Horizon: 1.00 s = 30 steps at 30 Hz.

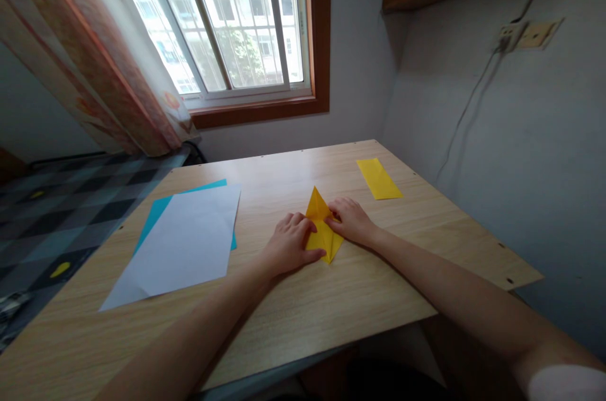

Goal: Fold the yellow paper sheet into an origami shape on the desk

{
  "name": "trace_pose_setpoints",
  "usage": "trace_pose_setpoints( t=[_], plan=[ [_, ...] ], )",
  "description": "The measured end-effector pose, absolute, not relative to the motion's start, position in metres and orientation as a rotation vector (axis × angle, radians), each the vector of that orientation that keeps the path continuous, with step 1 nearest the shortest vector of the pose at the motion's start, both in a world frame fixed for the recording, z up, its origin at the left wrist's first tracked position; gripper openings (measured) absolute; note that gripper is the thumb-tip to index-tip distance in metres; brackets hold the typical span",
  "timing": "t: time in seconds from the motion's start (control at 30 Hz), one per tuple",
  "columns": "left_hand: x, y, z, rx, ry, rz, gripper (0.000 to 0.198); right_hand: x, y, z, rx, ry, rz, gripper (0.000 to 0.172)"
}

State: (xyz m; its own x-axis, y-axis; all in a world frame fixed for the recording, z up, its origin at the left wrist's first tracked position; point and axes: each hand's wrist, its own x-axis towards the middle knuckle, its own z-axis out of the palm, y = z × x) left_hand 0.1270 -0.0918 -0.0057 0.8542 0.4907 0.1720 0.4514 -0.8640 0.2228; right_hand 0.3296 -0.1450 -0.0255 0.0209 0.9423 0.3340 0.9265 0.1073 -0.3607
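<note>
A folded piece of yellow paper (pixel 322 233) lies on the tabletop in front of me, with a pointed top, a creased middle and a pointed lower end. My left hand (pixel 296 242) grips its left side, the thumb near the lower point and the fingers bent at the middle. On the opposite edge, my right hand (pixel 351 219) has its thumb and bent fingers closed on the paper. Parts of both side edges are hidden under my fingers.
A white sheet (pixel 189 243) overlaps a blue sheet (pixel 158 215) on the left of the wooden table (pixel 284 338). Toward the back right lies a yellow paper strip (pixel 379 179). A window (pixel 237 22) is behind, and a cord (pixel 466 110) hangs along the right wall.
</note>
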Motion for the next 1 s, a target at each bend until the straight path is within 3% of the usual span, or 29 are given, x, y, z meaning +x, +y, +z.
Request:
trace_pose_setpoints(
  t=[0.43, 0.6, 1.0],
  plan=[
    [0.1251, -0.0960, -0.0027, 2.851, 0.723, 0.300, 0.054, 0.3294, -0.1449, -0.0257, -1.830, -1.898, 0.041, 0.007],
    [0.1230, -0.0920, 0.0027, 2.791, 0.683, 0.226, 0.042, 0.3287, -0.1462, -0.0236, -1.848, -1.918, 0.034, 0.007],
    [0.1255, -0.0972, 0.0015, 2.798, 0.755, 0.245, 0.045, 0.3280, -0.1464, -0.0227, -1.857, -1.905, 0.059, 0.008]
  ],
)
